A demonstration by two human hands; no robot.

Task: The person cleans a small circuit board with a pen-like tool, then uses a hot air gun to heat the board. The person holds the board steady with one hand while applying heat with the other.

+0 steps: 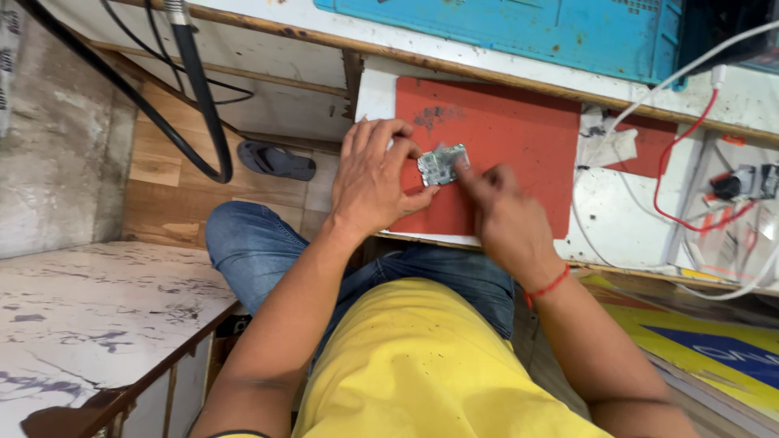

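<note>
Hands meet over a small circuit board (442, 164) that lies on the red mat (519, 146), near the mat's left half. The left hand (375, 182) curls round the board from nine o'clock, thumb under its lower edge and fingers arched over the top, pinning it in place. The right hand (503, 215) comes in from four o'clock with the other fingers folded and the forefinger pressing on the board's right end; whether anything is pinched in it I cannot tell. The step in hand looks like close work on the board itself, steadying and pressing a part; the next move calls for a firm hold by the left hand and a fine, light touch from the right.

At twelve o'clock a blue plastic crate (519, 28) sits at the bench's back edge. At three o'clock red and white wires (673, 154) trail across the white bench. At five o'clock a flat yellow sign with a blue shape (714, 349) leans low.
</note>
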